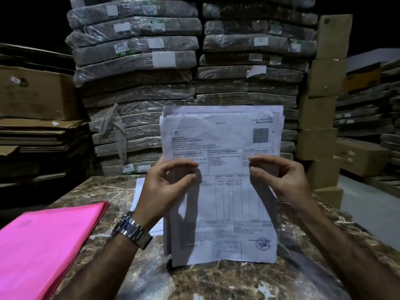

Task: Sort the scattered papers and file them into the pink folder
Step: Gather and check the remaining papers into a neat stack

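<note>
Your left hand point(164, 187) and right hand point(281, 185) pinch the stack of papers point(225, 137) by its side edges, upright on the marble table point(216, 282). The pink folder point(43, 245) lies at eight o'clock. The stack's top edges are uneven, so a loosened pinch could let sheets slide out.

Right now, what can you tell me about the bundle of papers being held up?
The papers are a bundle of white, creased printed sheets with uneven top edges. The front one is an invoice with a code square, ruled grid and round stamp. It stands upright, bottom edge on the marble table, pinched by the left hand and right hand.
</note>
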